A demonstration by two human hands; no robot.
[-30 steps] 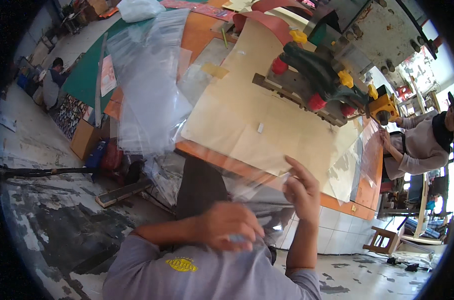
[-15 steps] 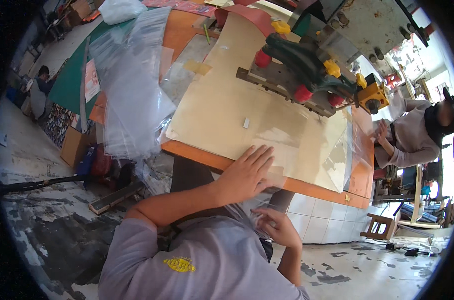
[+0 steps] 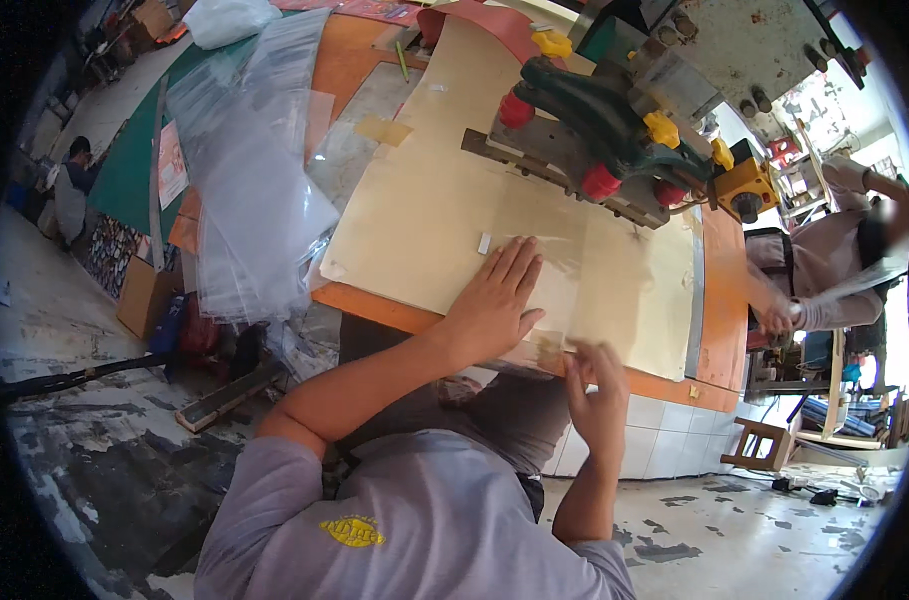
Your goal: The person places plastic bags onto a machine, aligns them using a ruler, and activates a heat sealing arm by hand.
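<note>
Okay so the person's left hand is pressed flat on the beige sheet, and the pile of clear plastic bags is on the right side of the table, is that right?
Not quite. The left hand does lie flat on the beige sheet, but the pile of clear plastic bags sits on the left side of the table, as the head view shows.

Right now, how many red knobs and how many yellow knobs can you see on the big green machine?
Red knobs: 3
Yellow knobs: 3
Total: 6
</note>
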